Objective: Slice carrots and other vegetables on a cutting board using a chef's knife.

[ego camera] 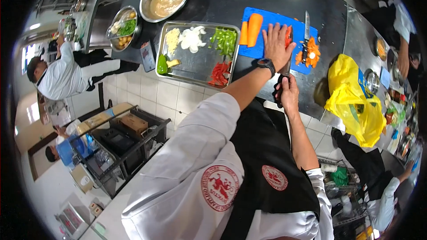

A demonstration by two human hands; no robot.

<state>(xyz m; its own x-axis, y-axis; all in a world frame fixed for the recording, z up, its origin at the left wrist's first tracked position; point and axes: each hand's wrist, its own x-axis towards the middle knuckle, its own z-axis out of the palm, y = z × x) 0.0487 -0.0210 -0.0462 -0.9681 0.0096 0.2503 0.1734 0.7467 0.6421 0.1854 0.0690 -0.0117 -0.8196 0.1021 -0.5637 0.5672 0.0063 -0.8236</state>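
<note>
My right hand (289, 96) grips the black handle (279, 90) of a kitchen knife, its blade pointing away over a blue cutting board (258, 52). My left hand (277, 45) lies palm down on the board with its fingers apart and its thumb across the blade. What is under the palm is hidden. Beside the index finger, against the blade, shows some red pepper (287, 37). Left of this hand lie a peeled carrot (255, 30) and a narrower carrot piece (244, 33). A second knife (306, 26) rests at the board's right, among orange carrot trimmings (312, 51).
Left of the board, a metal tray (196, 70) carries sliced onion, minced garlic, green and red pepper strips. Beyond it stand a steel bowl (144, 10) of brown liquid and a bowl (111, 33) of potatoes and herbs. A phone (147, 56) and yellow plastic bag (353, 100) flank the workspace.
</note>
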